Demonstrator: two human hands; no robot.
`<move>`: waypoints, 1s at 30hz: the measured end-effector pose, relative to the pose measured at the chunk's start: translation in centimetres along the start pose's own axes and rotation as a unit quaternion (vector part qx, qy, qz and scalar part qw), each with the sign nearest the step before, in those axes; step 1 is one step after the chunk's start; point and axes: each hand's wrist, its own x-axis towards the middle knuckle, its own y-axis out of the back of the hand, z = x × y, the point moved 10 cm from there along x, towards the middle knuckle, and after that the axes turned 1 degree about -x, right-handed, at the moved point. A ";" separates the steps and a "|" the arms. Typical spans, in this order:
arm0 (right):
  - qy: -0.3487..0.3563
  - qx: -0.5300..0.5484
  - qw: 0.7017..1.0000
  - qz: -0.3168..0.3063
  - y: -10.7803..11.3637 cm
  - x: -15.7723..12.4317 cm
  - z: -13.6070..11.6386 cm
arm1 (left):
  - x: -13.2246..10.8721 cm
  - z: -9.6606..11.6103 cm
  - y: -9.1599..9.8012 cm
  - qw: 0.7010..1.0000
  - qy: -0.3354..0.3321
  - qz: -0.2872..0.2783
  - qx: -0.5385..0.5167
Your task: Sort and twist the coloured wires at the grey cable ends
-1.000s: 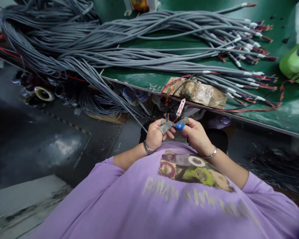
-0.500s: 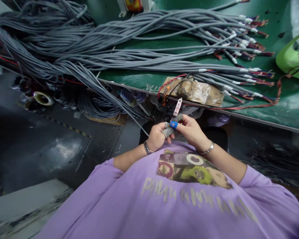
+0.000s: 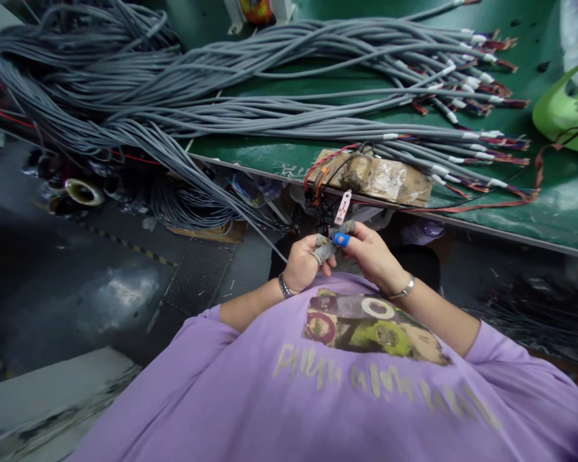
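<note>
My left hand [image 3: 302, 262] and my right hand [image 3: 372, 254] meet in front of my chest, just below the bench edge. Both are closed in a pinch on the stripped end of a grey cable [image 3: 250, 221] that runs up and left to the pile. Grey finger cots cover several fingertips, and a blue one [image 3: 340, 239] sits on my right thumb. The coloured wire ends are mostly hidden between the fingers. A small pink tag [image 3: 343, 206] hangs just above the hands.
A big pile of grey cables [image 3: 183, 96] covers the green bench [image 3: 279, 154], their stripped coloured ends [image 3: 481, 83] at the right. A taped brown block [image 3: 380, 176] with red and black wires lies at the bench edge. A green plastic object [image 3: 566, 112] stands far right. A tape roll [image 3: 81, 190] lies below left.
My hands have drawn together and risen slightly toward the bench edge; the coloured wire ends that fanned out above my left hand are now hidden between the fingers.
</note>
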 end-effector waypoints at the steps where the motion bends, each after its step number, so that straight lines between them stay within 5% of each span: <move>1: 0.008 -0.013 1.000 -0.010 -0.2 0.0 -0.2 | 0.0 0.0 0.0 1.000 0.000 -0.001 0.000; 13: 0.013 0.011 0.999 0.051 1.1 0.3 0.3 | -0.1 -0.3 0.2 1.000 -0.002 0.013 0.009; 21: 0.034 -0.045 0.998 -0.015 -0.9 0.0 -1.0 | -0.1 -0.6 0.1 1.000 0.007 -0.004 0.010; 30: -0.015 0.066 0.994 0.089 0.5 0.2 1.3 | -0.1 -0.7 0.3 0.999 0.004 0.018 -0.027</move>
